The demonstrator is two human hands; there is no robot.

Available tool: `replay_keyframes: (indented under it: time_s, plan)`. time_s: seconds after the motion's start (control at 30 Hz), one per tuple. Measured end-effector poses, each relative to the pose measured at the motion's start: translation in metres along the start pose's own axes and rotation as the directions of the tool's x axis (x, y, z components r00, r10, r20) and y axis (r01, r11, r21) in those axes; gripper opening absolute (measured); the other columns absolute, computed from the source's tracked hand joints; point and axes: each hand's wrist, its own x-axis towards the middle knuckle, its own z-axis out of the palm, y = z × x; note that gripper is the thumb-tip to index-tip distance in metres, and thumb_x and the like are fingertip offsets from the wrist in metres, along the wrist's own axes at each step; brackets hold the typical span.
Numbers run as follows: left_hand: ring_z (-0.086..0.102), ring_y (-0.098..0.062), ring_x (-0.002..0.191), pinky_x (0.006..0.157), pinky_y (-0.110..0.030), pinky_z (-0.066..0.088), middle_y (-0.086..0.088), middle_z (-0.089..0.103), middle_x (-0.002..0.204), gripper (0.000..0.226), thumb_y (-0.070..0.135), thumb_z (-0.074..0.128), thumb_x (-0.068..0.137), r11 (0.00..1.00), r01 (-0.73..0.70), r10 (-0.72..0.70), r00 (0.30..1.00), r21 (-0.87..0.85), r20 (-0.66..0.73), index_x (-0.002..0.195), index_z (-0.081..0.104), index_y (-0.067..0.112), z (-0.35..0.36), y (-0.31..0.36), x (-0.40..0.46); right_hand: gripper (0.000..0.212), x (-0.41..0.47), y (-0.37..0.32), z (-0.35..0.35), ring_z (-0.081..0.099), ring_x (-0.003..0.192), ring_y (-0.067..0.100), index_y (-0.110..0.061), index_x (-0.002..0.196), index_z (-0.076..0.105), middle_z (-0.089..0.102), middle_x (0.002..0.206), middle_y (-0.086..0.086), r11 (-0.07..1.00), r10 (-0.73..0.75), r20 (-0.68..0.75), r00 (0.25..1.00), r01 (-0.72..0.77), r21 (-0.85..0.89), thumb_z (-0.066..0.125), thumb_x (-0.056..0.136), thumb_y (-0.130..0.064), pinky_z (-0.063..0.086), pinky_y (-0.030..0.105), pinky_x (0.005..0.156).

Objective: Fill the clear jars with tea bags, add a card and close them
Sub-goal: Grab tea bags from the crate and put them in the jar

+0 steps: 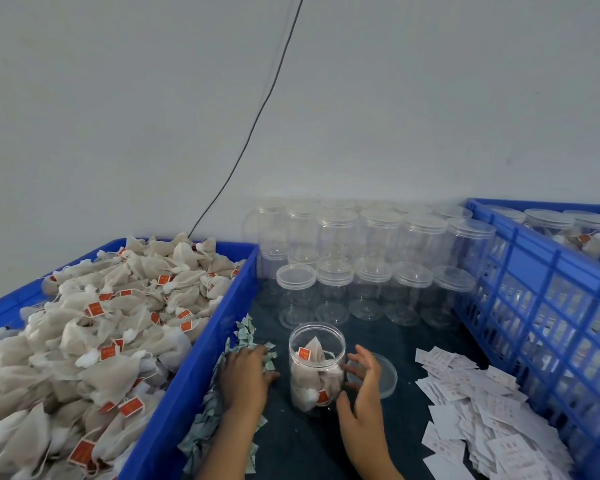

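The open jar (316, 367) in front of you is thin clear plastic, so expect it to be light, a little slick and easy to tip or dent; take it round the lower wall, where the tea bags (310, 379) weigh it down, not by the bare rim. The bags themselves are soft mesh pouches with strings and red tags, and they will squash in without harm. The jar stands upright on the dark table (298, 441), roughly half full, directly between your hands. Your right hand (362, 386) is spread and relaxed just beside its right wall, gripping nothing; whether the fingertips touch the plastic I cannot tell. Its lid (378, 375) lies flat behind that hand. Your left hand (245, 372) rests palm down on the small green packets (246, 336) beside the blue tray (201, 341); whether it pinches one is hidden.
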Motion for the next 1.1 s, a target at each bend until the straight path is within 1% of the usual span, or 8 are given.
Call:
replay_keyframes:
  time_s: [0.13,0.4,0.47,0.57,0.67,0.83,0.97,1.1]
  plan:
    - [0.055,-0.012,0.112,0.092,-0.028,0.047,0.008,0.063,0.12,0.034,0.042,0.066,0.087,1.0,0.009,-0.008,0.999,0.03,-0.041,0.119,0.06,0.031,-0.001,0.007,0.005,0.076,0.001,0.003,0.001,0.049,0.111,-0.008,-0.042,0.128,0.03,0.045,0.128,-0.013,1.0,-0.012,-0.001,1.0,0.012,0.009,0.051,0.083,0.015,0.044,0.01,0.087]
    - [0.058,-0.008,0.071,0.063,-0.023,0.046,0.006,0.069,0.084,0.023,0.034,0.049,0.1,0.997,0.047,-0.055,0.988,-0.061,-0.144,0.099,0.067,0.019,-0.011,0.004,0.005,0.073,0.003,0.009,0.001,0.052,0.11,-0.001,-0.039,0.126,0.034,0.048,0.124,-0.011,1.0,-0.014,-0.04,0.999,0.015,0.025,0.048,0.082,0.017,0.047,0.023,0.089]
    - [0.057,-0.011,0.064,0.057,-0.024,0.044,0.003,0.067,0.076,0.019,0.029,0.052,0.099,0.98,0.029,-0.077,0.968,-0.196,-0.241,0.092,0.063,0.015,-0.018,0.008,0.002,0.072,0.004,0.009,0.001,0.053,0.11,0.002,-0.036,0.127,0.035,0.049,0.123,-0.009,0.999,-0.009,-0.053,0.999,0.011,0.035,0.048,0.082,0.018,0.047,0.021,0.088]
    - [0.062,-0.013,0.064,0.054,-0.02,0.041,0.0,0.064,0.07,0.018,0.018,0.057,0.096,0.772,-0.022,-0.225,0.925,-0.635,-0.305,0.081,0.06,0.01,-0.036,0.019,-0.002,0.071,0.005,0.011,0.001,0.053,0.108,0.002,-0.036,0.125,0.036,0.049,0.122,-0.008,0.999,0.001,-0.061,0.998,0.002,0.046,0.047,0.081,0.019,0.048,0.021,0.086]
    - [0.066,-0.009,0.073,0.062,-0.02,0.048,0.003,0.07,0.077,0.015,0.02,0.06,0.094,0.385,0.04,-0.288,0.954,-0.922,-0.078,0.082,0.066,0.015,-0.058,0.04,-0.004,0.07,0.005,0.011,0.001,0.053,0.106,-0.001,-0.036,0.125,0.036,0.049,0.122,-0.009,0.999,0.02,-0.051,0.998,-0.018,0.042,0.046,0.081,0.018,0.048,0.02,0.084]
    - [0.066,-0.004,0.074,0.068,-0.015,0.051,0.013,0.072,0.079,0.008,0.024,0.075,0.082,0.537,-0.052,-0.017,0.997,-0.842,-0.073,0.075,0.072,0.022,-0.064,0.067,-0.008,0.071,0.003,0.011,0.001,0.052,0.105,-0.004,-0.041,0.123,0.035,0.049,0.121,-0.012,0.998,0.054,-0.046,0.998,-0.053,0.021,0.047,0.082,0.016,0.048,0.016,0.082]
    - [0.052,-0.004,0.1,0.089,-0.026,0.042,0.019,0.061,0.104,0.01,0.033,0.079,0.077,0.854,-0.156,0.114,0.987,-0.496,-0.115,0.073,0.072,0.026,-0.051,0.069,-0.014,0.066,0.002,0.008,0.0,0.052,0.103,-0.004,-0.039,0.12,0.038,0.05,0.118,-0.012,0.999,0.051,-0.064,0.997,-0.05,0.017,0.047,0.082,0.014,0.046,0.015,0.081]
    - [0.052,-0.013,0.113,0.098,-0.034,0.042,0.009,0.061,0.122,0.016,0.024,0.061,0.094,0.882,-0.246,0.18,0.964,-0.402,-0.193,0.103,0.074,0.025,-0.049,0.062,-0.016,0.063,0.002,0.003,-0.001,0.053,0.103,-0.003,-0.035,0.118,0.042,0.052,0.117,-0.009,0.997,0.056,-0.104,0.993,-0.05,0.056,0.044,0.082,0.016,0.045,0.015,0.085]
